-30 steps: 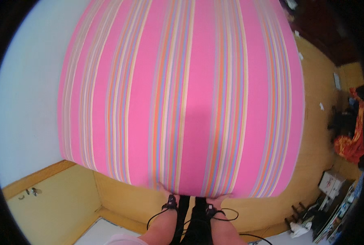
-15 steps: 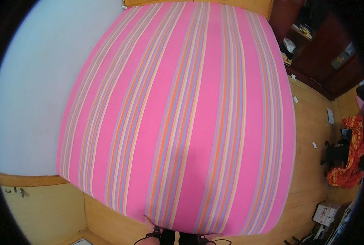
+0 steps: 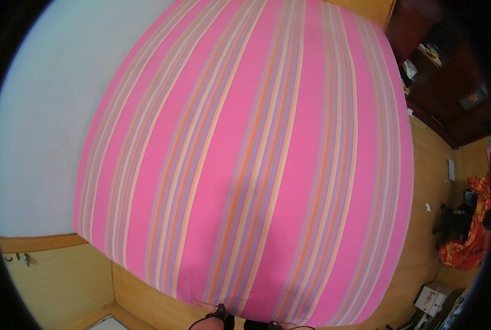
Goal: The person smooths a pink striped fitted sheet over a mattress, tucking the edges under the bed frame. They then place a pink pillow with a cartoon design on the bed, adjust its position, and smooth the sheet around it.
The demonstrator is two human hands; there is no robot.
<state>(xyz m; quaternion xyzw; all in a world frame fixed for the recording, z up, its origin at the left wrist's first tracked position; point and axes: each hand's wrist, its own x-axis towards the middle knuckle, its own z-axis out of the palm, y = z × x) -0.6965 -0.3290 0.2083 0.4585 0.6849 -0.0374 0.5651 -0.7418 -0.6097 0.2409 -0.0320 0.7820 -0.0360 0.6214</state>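
Far left: a pale, plain wall (image 3: 47,121) runs along the left side of the bed, with a light wooden ledge (image 3: 39,242) and cupboard panel (image 3: 58,280) below it at near left.

Centre: a pink cotton bedsheet with orange, lilac and cream lengthwise stripes (image 3: 256,165) lies spread flat over the whole bed. The stripes run straight from the near edge to the far edge, and no fold or bunching is visible. The near hem hangs over the wooden bed frame (image 3: 141,291) just above the person's dark shoes (image 3: 223,318) at the bottom edge.

Hands: neither hand is in the picture; their opening and any hold cannot be told.

Right: a wooden floor (image 3: 427,181) runs beside the bed, with a crumpled red and yellow patterned cloth (image 3: 471,236) well apart from it, a white box (image 3: 432,297) at near right, and dark shelving (image 3: 449,71) at far right.

Judgement: the sheet appears evenly laid. Good work here means checking that the overhang matches left and right, keeping the stripes parallel to the bed edges, and smoothing from the centre outward without dragging the near hem.
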